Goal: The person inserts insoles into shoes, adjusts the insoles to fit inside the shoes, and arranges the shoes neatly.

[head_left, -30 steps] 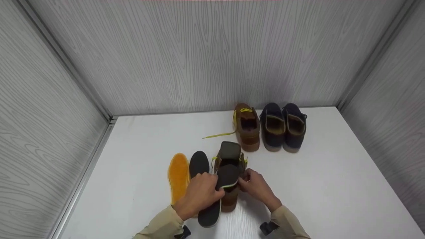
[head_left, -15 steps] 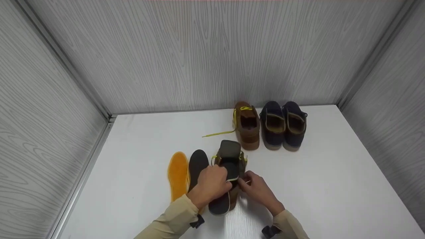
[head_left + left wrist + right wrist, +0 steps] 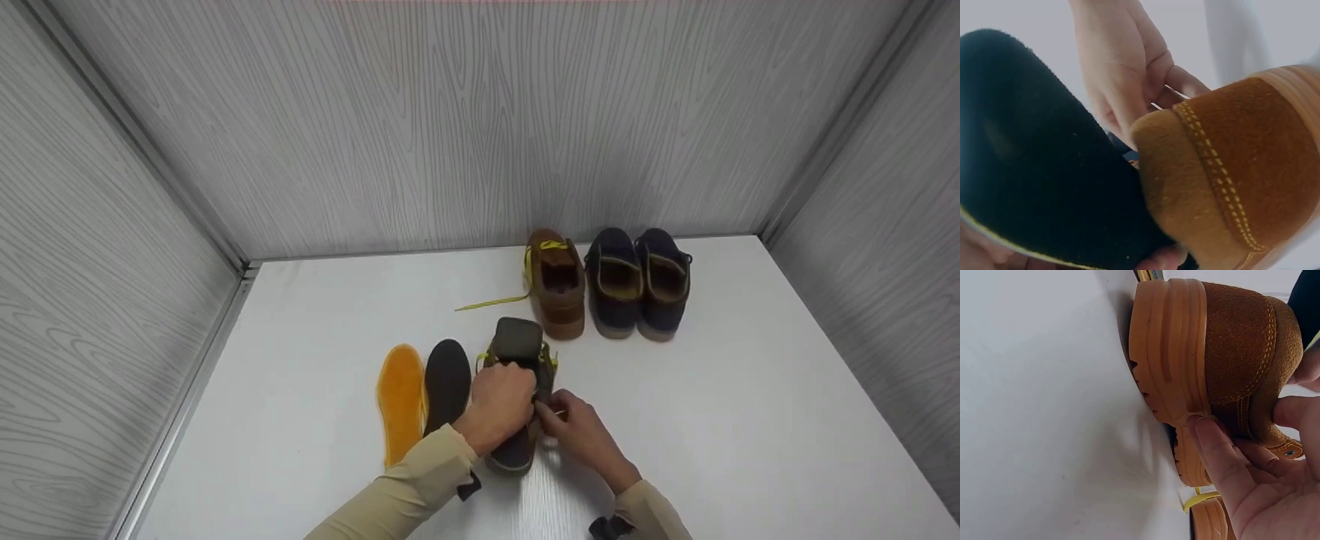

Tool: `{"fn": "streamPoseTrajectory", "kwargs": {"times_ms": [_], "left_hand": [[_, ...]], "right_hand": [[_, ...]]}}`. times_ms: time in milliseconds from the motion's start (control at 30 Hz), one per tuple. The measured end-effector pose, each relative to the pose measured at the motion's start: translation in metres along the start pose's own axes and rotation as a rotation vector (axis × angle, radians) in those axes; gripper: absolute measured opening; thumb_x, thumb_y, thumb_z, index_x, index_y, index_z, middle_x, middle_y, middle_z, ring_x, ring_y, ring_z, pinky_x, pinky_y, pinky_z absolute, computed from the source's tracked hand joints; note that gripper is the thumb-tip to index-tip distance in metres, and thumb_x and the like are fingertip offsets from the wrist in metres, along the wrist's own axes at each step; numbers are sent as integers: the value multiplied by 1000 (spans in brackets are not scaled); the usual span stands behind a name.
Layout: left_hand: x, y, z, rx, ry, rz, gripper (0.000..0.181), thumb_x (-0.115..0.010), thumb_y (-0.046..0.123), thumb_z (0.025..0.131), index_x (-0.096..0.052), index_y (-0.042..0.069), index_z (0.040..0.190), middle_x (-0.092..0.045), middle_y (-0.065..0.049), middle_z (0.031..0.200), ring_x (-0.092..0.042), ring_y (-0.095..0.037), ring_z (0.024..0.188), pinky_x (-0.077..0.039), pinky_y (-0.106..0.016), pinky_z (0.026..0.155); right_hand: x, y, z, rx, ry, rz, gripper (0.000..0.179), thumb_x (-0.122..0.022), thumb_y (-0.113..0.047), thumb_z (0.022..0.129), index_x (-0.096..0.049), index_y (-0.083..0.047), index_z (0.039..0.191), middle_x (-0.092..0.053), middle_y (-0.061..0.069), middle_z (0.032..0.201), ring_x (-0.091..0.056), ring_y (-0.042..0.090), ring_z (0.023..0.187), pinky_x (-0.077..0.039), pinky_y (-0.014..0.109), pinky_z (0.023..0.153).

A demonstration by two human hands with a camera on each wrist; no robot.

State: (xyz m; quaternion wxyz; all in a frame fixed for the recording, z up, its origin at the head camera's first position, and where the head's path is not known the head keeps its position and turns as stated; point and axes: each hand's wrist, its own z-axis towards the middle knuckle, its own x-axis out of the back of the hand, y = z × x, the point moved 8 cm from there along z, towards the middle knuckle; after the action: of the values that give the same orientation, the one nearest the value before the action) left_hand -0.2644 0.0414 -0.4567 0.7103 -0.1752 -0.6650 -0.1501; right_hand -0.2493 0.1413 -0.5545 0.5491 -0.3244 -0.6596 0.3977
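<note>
A brown suede shoe [image 3: 1235, 343] with yellow laces stands at the near middle of the table, its heel toward me and its tongue [image 3: 517, 341] folded up and forward. My left hand [image 3: 501, 401] grips a black insole [image 3: 1044, 152] whose front end is inside the shoe opening. The insole's heel end [image 3: 514, 454] sticks out over the shoe's heel. With thumb and fingers, my right hand [image 3: 577, 431] holds the shoe's right side at the collar; in the right wrist view one fingertip touches the sole edge. The insole's front is hidden in the shoe.
Left of the shoe lie an orange insole [image 3: 401, 397] and another black insole [image 3: 448, 382]. Farther back stand a second brown shoe [image 3: 564, 319] with a loose yellow lace [image 3: 491, 304] and two navy shoes [image 3: 616, 322]. Grey panels [image 3: 480, 127] enclose the table.
My left hand has moved forward and right, sliding the insole from beside and above the shoe into its opening. My right hand has stayed on the shoe's side.
</note>
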Motion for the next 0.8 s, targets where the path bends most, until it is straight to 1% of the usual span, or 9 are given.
{"fn": "streamPoseTrajectory", "kwargs": {"times_ms": [100,200,400,600,800], "left_hand": [[-4,0,6,13,12,34,14,-72,26,80,-72,12,76,-67,-6,69,-64,-22,62,-50,-36,48],[-10,2,12,22,8,59,10,-72,23,80,-72,14,76,-67,-5,70,-65,-22,62,-50,-36,48],[-16,10,23,-19,22,111,7,-70,18,82,-72,14,76,-67,-4,69,-64,-20,61,-50,-35,46],[-28,8,35,-16,-3,115,10,-69,18,84,-72,14,76,-67,-4,69,-64,-19,61,-50,-34,46],[-38,9,44,-11,-9,113,12,-67,17,86,-72,14,76,-67,-4,70,-65,-21,63,-50,-34,45]], "right_hand": [[0,1,1,-18,1,10,37,-55,-40,96,-60,-5,104,-64,4,96,-64,15,85,-51,32,71],[-1,3,2,-24,-6,29,37,-55,-39,96,-60,-4,106,-64,5,97,-64,14,84,-51,32,71],[0,4,2,-13,6,17,34,-54,-37,96,-60,-4,104,-64,4,95,-64,13,81,-50,31,70],[-3,5,3,8,-6,34,37,-53,-39,96,-59,-4,103,-64,5,95,-65,13,81,-51,32,71],[-2,6,2,7,-6,60,35,-53,-39,97,-59,-5,102,-64,5,96,-65,14,81,-51,32,72]]}}
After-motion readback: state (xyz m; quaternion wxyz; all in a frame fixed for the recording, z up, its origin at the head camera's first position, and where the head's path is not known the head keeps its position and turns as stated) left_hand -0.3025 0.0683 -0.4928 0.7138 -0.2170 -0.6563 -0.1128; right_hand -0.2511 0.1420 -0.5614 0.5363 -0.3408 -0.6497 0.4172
